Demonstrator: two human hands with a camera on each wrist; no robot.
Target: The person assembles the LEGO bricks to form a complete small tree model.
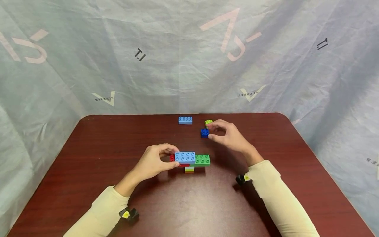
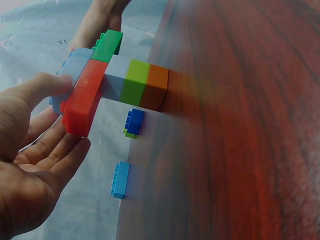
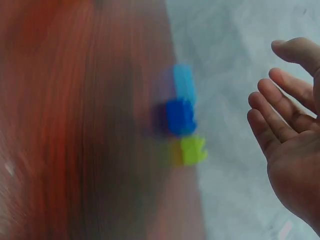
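Observation:
My left hand [image 1: 152, 163] pinches a light blue building brick [image 1: 185, 157] between thumb and fingers. That brick lies across a red brick [image 2: 86, 100] and a green brick [image 1: 202, 159], the top of a built piece. Under them, a narrow column of a pale blue brick [image 2: 114, 77], a lime green brick [image 2: 134, 82] and an orange brick [image 2: 156, 87] stands on the table. My right hand [image 1: 231, 135], fingers loosely bent and holding nothing, hovers beside a small dark blue brick [image 1: 204, 133]. A small lime brick [image 1: 208, 123] sits just behind that one.
Another light blue brick [image 1: 185, 120] lies near the far edge of the dark red wooden table [image 1: 118, 138]. A grey printed sheet [image 1: 177, 65] hangs behind the table and along its sides. Small black devices [image 1: 243, 178] are strapped at both sleeves.

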